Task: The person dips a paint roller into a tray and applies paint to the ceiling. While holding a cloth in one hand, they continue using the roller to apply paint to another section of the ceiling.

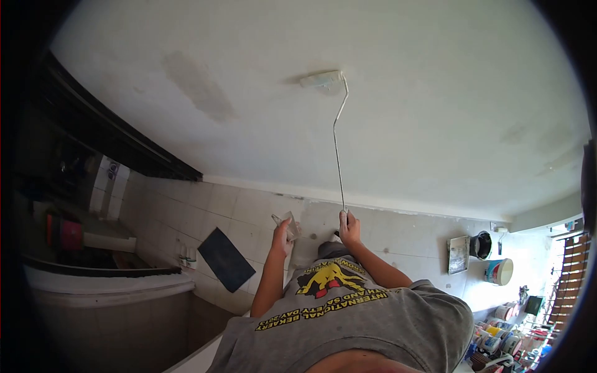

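My right hand (350, 229) is closed round the handle end of a paint roller (338, 149), a long thin bent metal rod. Its pale roller head (321, 79) overlaps the white wall (404, 124) high in the view. In my left hand (283, 237) is a small see-through container (291, 226), gripped with the fingers wrapped around it; its exact kind is unclear. Both hands are in front of my grey T-shirt (354, 317), over the tiled floor.
A dark mat (226, 260) lies on the floor tiles (261, 211) to the left. At right are a paint tray (458, 256), a black bucket (480, 245) and a paint pail (499, 271). Several more containers crowd the lower right. A dark doorway frame (124, 124) borders the wall at left.
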Demonstrator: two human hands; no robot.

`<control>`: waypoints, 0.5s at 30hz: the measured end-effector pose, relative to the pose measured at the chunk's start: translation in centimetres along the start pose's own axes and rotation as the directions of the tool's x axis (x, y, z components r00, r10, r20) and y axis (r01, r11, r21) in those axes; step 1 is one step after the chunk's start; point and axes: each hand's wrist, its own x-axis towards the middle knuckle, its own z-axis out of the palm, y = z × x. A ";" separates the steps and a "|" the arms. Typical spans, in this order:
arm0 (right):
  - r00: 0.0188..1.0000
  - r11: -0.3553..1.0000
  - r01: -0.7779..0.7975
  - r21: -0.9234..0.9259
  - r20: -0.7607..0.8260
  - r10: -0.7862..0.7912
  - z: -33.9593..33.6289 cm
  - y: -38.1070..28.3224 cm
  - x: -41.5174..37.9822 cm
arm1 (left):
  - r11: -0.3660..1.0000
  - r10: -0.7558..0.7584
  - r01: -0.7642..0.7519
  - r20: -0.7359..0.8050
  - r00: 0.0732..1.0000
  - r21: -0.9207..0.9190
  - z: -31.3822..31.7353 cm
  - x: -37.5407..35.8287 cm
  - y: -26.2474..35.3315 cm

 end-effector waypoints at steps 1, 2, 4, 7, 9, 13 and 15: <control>1.000 1.000 0.004 0.009 -0.004 -0.004 0.6 -0.7 0.7 | 1.000 0.017 -0.016 -0.015 1.000 0.014 0.3 0.0 1.0; 1.000 1.000 0.001 0.014 -0.007 -0.001 1.2 -1.1 1.0 | 0.999 0.025 -0.024 -0.032 0.999 0.029 0.4 -0.2 1.5; 0.999 0.998 -0.053 0.019 0.009 0.053 2.3 -0.5 1.3 | 0.998 0.043 -0.040 -0.061 0.997 0.048 0.3 -0.1 2.4; 0.994 0.994 -0.109 -0.010 -0.009 0.109 4.0 1.5 1.0 | 0.997 0.068 -0.065 -0.094 0.993 0.037 -0.8 1.4 3.4; 0.990 0.990 -0.140 -0.011 -0.006 0.140 4.8 2.1 -0.2 | 0.999 0.044 -0.045 -0.128 0.991 -0.008 -1.4 1.7 3.6; 0.992 0.982 -0.125 0.144 0.013 0.124 6.7 -1.6 -0.8 | 1.000 0.016 -0.014 -0.112 0.994 0.027 -2.0 1.4 4.1; 0.994 0.976 -0.102 0.192 -0.006 0.105 7.7 -3.5 -0.4 | 0.995 -0.021 0.028 -0.078 0.997 0.092 -3.1 1.3 4.5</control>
